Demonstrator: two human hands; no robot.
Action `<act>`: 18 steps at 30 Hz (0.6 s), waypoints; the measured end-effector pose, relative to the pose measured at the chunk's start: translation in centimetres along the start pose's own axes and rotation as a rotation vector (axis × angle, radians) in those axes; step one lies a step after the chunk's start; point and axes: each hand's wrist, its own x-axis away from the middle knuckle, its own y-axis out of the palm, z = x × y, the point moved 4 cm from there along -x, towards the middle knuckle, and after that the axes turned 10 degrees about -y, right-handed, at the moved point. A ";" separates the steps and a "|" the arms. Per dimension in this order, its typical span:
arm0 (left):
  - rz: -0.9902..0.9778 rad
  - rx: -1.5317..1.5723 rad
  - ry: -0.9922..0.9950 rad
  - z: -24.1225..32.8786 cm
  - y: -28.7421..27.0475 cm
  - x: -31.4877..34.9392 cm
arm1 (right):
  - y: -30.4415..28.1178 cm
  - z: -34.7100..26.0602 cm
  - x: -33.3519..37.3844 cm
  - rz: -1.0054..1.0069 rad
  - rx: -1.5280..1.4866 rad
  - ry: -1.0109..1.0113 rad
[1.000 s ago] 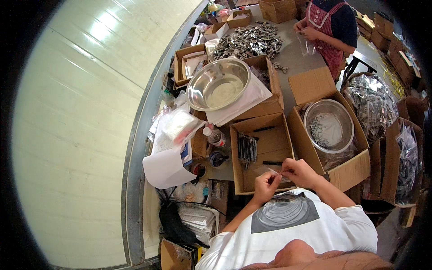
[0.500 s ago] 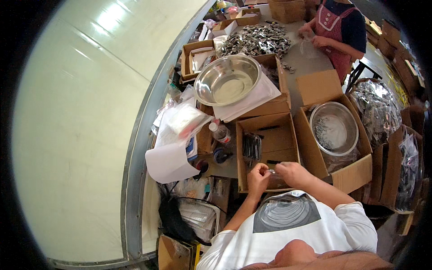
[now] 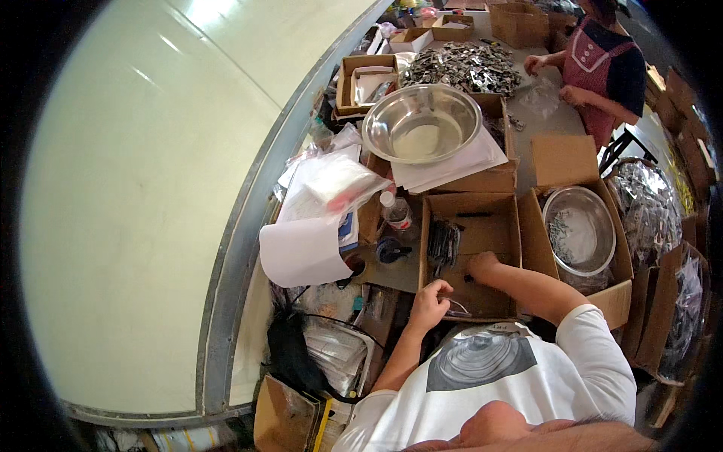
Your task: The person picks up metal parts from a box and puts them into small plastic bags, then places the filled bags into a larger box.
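Your hands are apart. With the open carton (image 3: 493, 232) as the clock's centre, your left hand (image 3: 430, 306) is at seven, fingers curled beside a clear plastic piece (image 3: 457, 308); I cannot tell if they pinch it. Your right hand (image 3: 483, 267) reaches in from four, its grip hidden. Dark flat packets (image 3: 443, 242) lie inside at ten. Further out at ten, a bottle (image 3: 396, 213) wears a red-and-white label (image 3: 404, 224), too small to read. At six, your white shirt (image 3: 584, 388) bears small dark lettering (image 3: 503, 328) beside a grey picture (image 3: 482, 363).
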 end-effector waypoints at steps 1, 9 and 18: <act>0.002 0.022 0.000 0.2 -0.2 0.1 | -1.0 -0.2 0.7 -0.059 0.042 -0.062; -0.022 0.075 -0.016 0.8 -0.3 0.6 | -5.9 0.2 0.1 0.365 0.159 -0.200; -0.042 0.036 0.102 -0.7 0.1 -0.2 | -3.9 2.0 -0.1 0.243 0.236 -0.128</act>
